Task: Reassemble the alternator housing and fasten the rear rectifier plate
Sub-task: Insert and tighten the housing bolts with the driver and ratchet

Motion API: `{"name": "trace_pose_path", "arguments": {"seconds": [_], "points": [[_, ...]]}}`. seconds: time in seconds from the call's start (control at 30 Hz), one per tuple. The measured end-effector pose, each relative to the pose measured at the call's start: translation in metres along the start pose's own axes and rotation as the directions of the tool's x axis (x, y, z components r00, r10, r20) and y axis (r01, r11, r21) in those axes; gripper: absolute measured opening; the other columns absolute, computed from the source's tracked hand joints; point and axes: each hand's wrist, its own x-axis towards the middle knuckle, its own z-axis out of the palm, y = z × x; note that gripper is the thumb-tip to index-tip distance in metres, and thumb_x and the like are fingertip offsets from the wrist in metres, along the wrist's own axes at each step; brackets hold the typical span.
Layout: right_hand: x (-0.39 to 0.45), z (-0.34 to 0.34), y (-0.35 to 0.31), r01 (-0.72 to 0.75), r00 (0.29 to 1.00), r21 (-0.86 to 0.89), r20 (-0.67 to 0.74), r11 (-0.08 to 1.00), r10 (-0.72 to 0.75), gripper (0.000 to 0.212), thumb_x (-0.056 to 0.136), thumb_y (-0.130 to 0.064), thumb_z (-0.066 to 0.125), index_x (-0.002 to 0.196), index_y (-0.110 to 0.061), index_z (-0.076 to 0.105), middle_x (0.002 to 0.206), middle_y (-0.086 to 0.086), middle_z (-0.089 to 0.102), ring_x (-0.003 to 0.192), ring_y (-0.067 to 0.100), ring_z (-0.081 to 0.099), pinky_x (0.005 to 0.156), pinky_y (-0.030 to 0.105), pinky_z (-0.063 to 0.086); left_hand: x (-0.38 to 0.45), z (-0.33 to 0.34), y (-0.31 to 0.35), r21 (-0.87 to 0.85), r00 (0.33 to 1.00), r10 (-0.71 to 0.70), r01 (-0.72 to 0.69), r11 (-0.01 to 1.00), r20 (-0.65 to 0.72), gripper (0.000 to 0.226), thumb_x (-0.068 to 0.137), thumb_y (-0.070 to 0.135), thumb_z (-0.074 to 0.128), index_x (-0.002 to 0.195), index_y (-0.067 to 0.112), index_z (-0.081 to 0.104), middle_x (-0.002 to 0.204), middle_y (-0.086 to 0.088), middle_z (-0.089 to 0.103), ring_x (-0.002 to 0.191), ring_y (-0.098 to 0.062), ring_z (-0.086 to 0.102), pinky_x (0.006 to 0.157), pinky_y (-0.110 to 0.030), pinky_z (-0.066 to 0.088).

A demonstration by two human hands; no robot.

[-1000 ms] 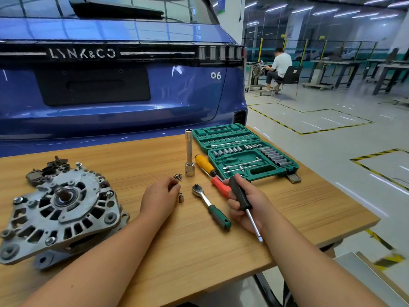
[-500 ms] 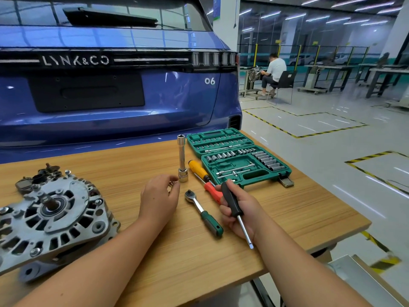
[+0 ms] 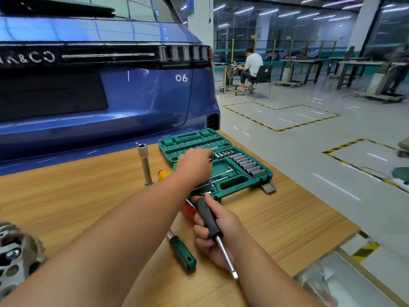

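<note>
My left hand (image 3: 194, 165) reaches over the open green socket set case (image 3: 243, 180), its fingertips down among the small sockets; whether it holds one is hidden. My right hand (image 3: 217, 235) grips a black-handled driver (image 3: 209, 218) with its steel shaft pointing back toward me. The silver alternator housing (image 3: 15, 255) shows only partly, at the far left edge of the wooden table (image 3: 287, 220).
A tall deep socket on an extension (image 3: 145, 165) stands upright left of the case. A green-handled ratchet (image 3: 181, 251) and a yellow-and-red screwdriver (image 3: 163, 174) lie under my left arm. A blue car (image 3: 99, 89) stands behind the table. The table's right edge drops to the floor.
My left hand has left the loose screws near the ratchet and reached forward and right into the socket case. The view has swung right, pushing the alternator to the frame edge.
</note>
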Motion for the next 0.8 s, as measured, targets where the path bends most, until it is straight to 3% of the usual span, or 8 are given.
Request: {"name": "trace_pose_path", "arguments": {"seconds": [0.1,0.23,0.3,0.37,0.47,0.67,0.8], "points": [[0.003,-0.003,-0.001,-0.019,1.0,0.032,0.016,0.999,0.018,0.033,0.098,-0.045,0.053,0.111,-0.018,0.066,0.063,0.001,0.042,0.041,0.009,0.039,0.033,0.018,0.026,0.041,0.011,0.005,0.118,0.997,0.032,-0.04,0.992,0.068,0.032,0.102,0.028,0.047,0.132,0.025,0.057,0.133,-0.007,0.06,0.121,-0.033,0.051,0.095,-0.049,0.041],[0.004,-0.004,-0.001,-0.041,0.998,-0.002,0.042,0.999,0.041,0.037,0.085,-0.049,0.062,0.074,-0.018,0.079,0.062,0.001,0.045,0.041,0.01,0.04,0.033,0.02,0.027,0.077,0.022,0.011,0.247,0.974,0.086,-0.138,0.959,0.21,0.037,0.105,0.027,0.041,0.141,0.025,0.05,0.145,-0.007,0.05,0.129,-0.035,0.044,0.102,-0.055,0.035],[0.005,-0.004,0.0,-0.041,0.999,0.006,0.032,0.999,0.04,0.037,0.082,-0.049,0.065,0.08,-0.013,0.074,0.063,0.002,0.046,0.041,0.011,0.042,0.033,0.019,0.028,0.084,0.028,0.013,0.279,0.963,0.081,-0.154,0.948,0.255,0.037,0.105,0.026,0.042,0.141,0.026,0.053,0.143,-0.007,0.052,0.127,-0.035,0.046,0.102,-0.055,0.036],[0.005,-0.004,0.0,-0.033,0.999,0.013,0.016,0.999,0.033,0.038,0.083,-0.047,0.066,0.094,-0.011,0.058,0.062,0.004,0.046,0.041,0.012,0.042,0.033,0.019,0.028,0.086,0.034,0.014,0.303,0.975,0.09,-0.15,0.941,0.204,0.033,0.104,0.024,0.046,0.134,0.027,0.06,0.133,-0.007,0.059,0.119,-0.034,0.052,0.091,-0.049,0.039],[0.003,-0.003,0.0,-0.026,0.999,-0.002,0.022,1.0,0.026,0.036,0.084,-0.047,0.065,0.091,-0.012,0.056,0.062,0.003,0.046,0.041,0.01,0.042,0.033,0.019,0.029,0.084,0.041,0.014,0.282,0.993,0.093,-0.112,0.953,0.078,0.021,0.101,0.02,0.053,0.116,0.02,0.067,0.115,-0.008,0.066,0.104,-0.033,0.058,0.075,-0.041,0.04],[0.002,-0.002,0.0,-0.017,1.0,-0.028,0.018,0.999,0.018,0.035,0.089,-0.047,0.063,0.089,-0.012,0.057,0.062,0.002,0.047,0.041,0.01,0.044,0.033,0.019,0.03,0.083,0.043,0.013,0.146,0.999,0.038,-0.041,0.988,0.025,0.022,0.099,0.016,0.057,0.119,0.016,0.063,0.108,-0.011,0.067,0.1,-0.033,0.058,0.072,-0.041,0.044],[0.002,-0.003,0.001,-0.018,1.0,-0.034,0.006,0.999,0.018,0.035,0.094,-0.047,0.06,0.092,-0.013,0.052,0.062,0.002,0.047,0.041,0.01,0.044,0.034,0.019,0.03,0.082,0.04,0.015,0.188,0.997,0.072,-0.077,0.979,0.029,0.018,0.094,0.007,0.057,0.107,0.015,0.067,0.088,-0.008,0.06,0.081,-0.032,0.051,0.066,-0.039,0.042]]}}
